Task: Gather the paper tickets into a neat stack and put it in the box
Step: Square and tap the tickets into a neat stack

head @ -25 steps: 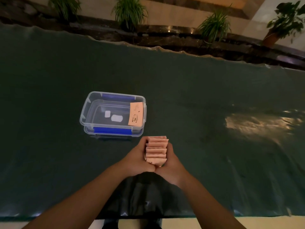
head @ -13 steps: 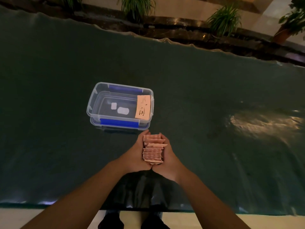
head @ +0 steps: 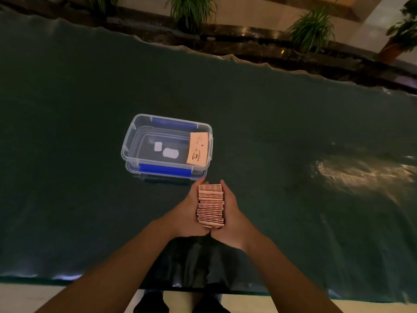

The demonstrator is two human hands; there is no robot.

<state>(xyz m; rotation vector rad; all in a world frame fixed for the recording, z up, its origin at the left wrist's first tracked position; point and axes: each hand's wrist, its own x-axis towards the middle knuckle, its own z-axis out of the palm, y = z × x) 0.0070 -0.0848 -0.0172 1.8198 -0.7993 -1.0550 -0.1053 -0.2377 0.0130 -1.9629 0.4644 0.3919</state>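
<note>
While I stand at the near edge of the dark green table, my left hand and my right hand press in from either side on a stack of pink paper tickets. The tickets stand on edge between my palms, so I see their top edges as a run of thin stripes going away from me. My fingers are curled along the two flanks of the stack, clamped on it, and the heels of my hands meet just below its near end. The edges are not fully flush: a few tickets at the near end jut out slightly.

Just beyond my fingertips, a little to the left, sits the clear plastic box, open at the top, with blue latches on its near and far long sides. The stack and the box lie near each other but apart. Inside the box, one pink ticket leans against the right-hand wall, printed face up, with a small cup drawing on it. Two pale patches show on the box's floor; I cannot tell what they are.

Past the far edge of the table runs a dark ledge with potted plants. A bright glare falls on the table to my right.
</note>
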